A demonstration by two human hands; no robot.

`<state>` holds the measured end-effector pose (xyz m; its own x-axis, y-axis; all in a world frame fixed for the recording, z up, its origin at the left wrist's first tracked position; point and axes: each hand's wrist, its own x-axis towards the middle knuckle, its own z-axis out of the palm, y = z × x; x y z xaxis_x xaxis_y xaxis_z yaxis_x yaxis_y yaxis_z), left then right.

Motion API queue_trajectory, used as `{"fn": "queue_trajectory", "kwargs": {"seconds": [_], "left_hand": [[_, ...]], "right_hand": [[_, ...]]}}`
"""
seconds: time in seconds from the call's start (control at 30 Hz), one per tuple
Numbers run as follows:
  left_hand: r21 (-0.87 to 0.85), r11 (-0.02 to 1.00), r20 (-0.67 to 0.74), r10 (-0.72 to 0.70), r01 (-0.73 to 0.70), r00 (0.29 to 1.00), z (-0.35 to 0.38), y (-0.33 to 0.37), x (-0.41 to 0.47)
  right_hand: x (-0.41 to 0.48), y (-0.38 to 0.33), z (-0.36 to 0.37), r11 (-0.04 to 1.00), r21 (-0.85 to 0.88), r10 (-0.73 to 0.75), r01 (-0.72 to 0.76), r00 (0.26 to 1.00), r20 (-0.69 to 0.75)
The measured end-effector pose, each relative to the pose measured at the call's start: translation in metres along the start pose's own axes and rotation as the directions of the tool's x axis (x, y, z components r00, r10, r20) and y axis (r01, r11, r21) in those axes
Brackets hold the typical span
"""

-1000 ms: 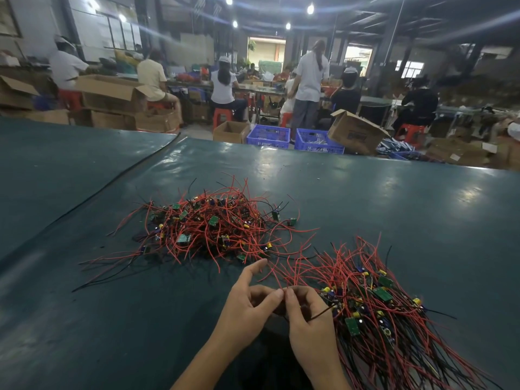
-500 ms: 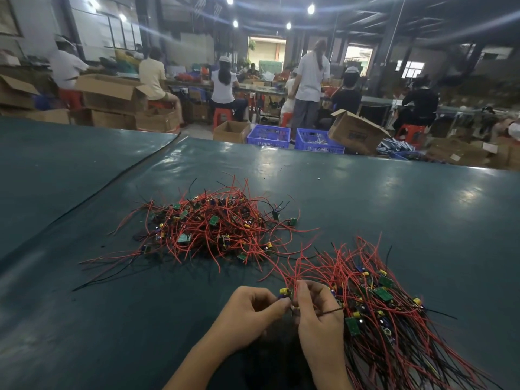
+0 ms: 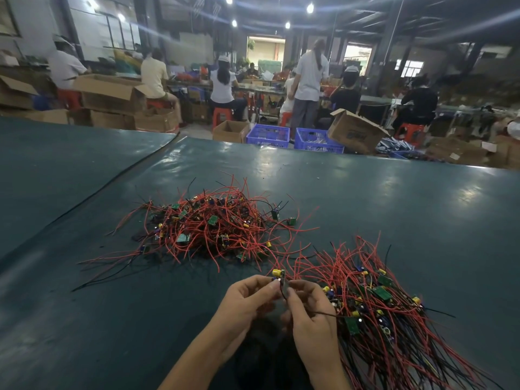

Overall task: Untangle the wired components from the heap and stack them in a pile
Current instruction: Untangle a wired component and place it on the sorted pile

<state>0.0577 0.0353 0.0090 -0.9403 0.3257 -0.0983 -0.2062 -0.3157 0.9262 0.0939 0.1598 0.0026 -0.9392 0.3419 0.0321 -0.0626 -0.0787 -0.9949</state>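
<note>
Heap point(image 3: 208, 226) of tangled red-wired boards left of and beyond held component point(image 3: 279, 274); sizeable, still to sort. Left hand point(image 3: 247, 302) and right hand point(image 3: 306, 313) both pinching that component. Pile point(image 3: 374, 302) right of component, wires roughly aligned; seemingly about half done.

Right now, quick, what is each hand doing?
Left hand: closed, pinching the small component with the yellow part.
Right hand: closed, pinching the same component and its black wire.
</note>
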Motion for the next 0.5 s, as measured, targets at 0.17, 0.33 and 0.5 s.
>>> {"fn": "queue_trajectory", "kwargs": {"seconds": [0.17, 0.33, 0.5], "left_hand": [[-0.107, 0.993, 0.024, -0.045, 0.047, 0.999, 0.007, -0.003, -0.002], [-0.105, 0.994, 0.046, -0.016, 0.021, 0.999, 0.006, -0.003, -0.003], [-0.130, 0.991, -0.026, 0.035, -0.038, 0.999, 0.002, -0.002, 0.000]], "right_hand": [[-0.003, -0.007, 0.005, 0.967, 0.147, 0.192, -0.207, 0.975, 0.109], [-0.007, -0.009, 0.007, 0.886, 0.299, 0.279, -0.355, 0.922, 0.268], [-0.007, -0.014, 0.005, 0.920, 0.304, 0.197, -0.247, 0.963, 0.186]]}}
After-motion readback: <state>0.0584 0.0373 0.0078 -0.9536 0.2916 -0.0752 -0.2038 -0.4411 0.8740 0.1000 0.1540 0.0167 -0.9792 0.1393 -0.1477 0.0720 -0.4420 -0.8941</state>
